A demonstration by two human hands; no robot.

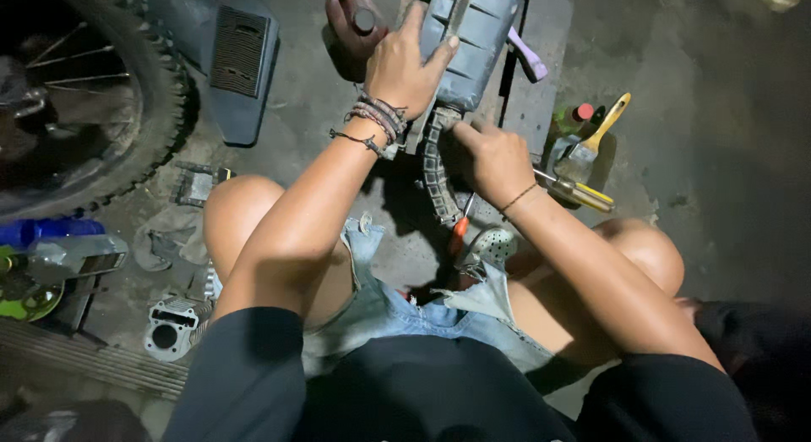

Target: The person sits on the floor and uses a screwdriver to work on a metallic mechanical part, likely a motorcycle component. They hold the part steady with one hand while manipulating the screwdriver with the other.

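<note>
My left hand grips the side of a grey ribbed plastic housing that stands on the concrete floor in front of my knees. Several bracelets circle that wrist. My right hand rests just below the housing, its fingers closed at the top of a black corrugated rubber hose that hangs down from it. What the fingers pinch is hidden. A screwdriver with an orange handle lies on the floor under that wrist.
A knobby motorcycle tyre fills the upper left beside a dark plastic panel. A metal cylinder part lies lower left. A yellow-handled brush and yellow-handled screwdriver lie right, near a purple-handled tool.
</note>
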